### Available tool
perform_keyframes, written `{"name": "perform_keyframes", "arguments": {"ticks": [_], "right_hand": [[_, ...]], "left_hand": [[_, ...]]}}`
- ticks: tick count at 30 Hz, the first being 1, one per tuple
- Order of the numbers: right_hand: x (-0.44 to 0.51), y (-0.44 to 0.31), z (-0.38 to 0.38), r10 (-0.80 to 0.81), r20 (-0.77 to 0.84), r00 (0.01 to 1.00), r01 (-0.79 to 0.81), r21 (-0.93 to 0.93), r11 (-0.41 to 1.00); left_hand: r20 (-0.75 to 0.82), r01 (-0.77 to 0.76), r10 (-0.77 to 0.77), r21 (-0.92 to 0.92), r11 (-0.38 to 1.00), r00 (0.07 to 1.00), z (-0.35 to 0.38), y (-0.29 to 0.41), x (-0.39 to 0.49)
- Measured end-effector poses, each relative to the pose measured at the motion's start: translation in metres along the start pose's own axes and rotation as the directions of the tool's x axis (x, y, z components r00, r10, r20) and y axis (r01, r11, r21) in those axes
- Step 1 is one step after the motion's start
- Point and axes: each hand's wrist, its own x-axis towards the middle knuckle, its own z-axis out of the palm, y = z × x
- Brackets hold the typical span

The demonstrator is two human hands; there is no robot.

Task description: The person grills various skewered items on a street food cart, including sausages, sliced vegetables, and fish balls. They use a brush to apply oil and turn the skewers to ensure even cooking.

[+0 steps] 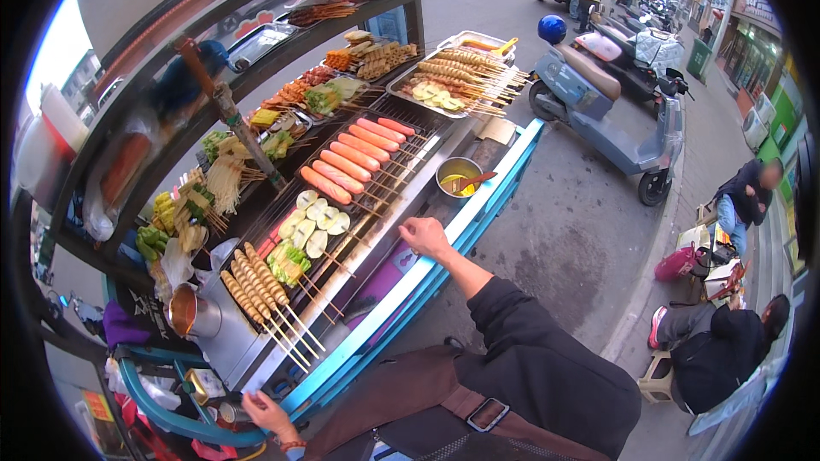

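My right hand (425,237) hangs over the shelf at the cart's front, its fingers curled and nothing visible in them. Close by stands a metal pot (462,179) of yellow oil with a brush (473,182) in it. My left hand (266,413) is low at the cart's left corner, beside a blue tubular handle (186,422), fingers bent and seemingly bare. On the grill lie skewered pink sausages (349,163), pale vegetable slices (315,221), a leafy green skewer (288,262) and several ridged spiral skewers (256,278). Their sticks point towards me.
A tray of skewers (448,80) sits at the grill's far end. Other skewers (224,176) line the back under a shelf frame. A steel cup (194,314) stands at the near left. To the right are a parked scooter (602,102) and two seated people (724,352).
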Motion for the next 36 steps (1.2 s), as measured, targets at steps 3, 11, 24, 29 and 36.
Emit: {"name": "perform_keyframes", "arguments": {"ticks": [3, 11, 24, 29, 36], "right_hand": [[0.002, 0.000, 0.000, 0.064, -0.038, 0.997, -0.057, 0.155, 0.986], [0.005, 0.022, -0.024, 0.067, -0.058, 0.996, -0.045, 0.320, 0.946], [0.004, 0.026, -0.032, 0.000, -0.101, 0.995, 0.028, 0.276, 0.961], [0.004, 0.023, -0.036, 0.006, -0.106, 0.994, 0.023, 0.269, 0.963], [0.003, 0.027, -0.030, -0.014, -0.167, 0.986, 0.053, 0.236, 0.970]], "left_hand": [[-0.047, 0.184, -0.183, 0.031, 0.982, 0.982, 0.021, -0.016, -0.022], [-0.268, 0.572, -0.679, -0.382, 0.726, 0.684, 0.013, -0.035, -0.017], [-0.354, 0.500, -0.421, 0.168, 0.850, 0.835, 0.023, -0.024, -0.017], [-0.360, 0.469, -0.386, 0.177, 0.865, 0.849, 0.024, -0.015, -0.014], [-0.351, 0.489, -0.408, 0.182, 0.853, 0.843, 0.023, -0.013, -0.014]]}}
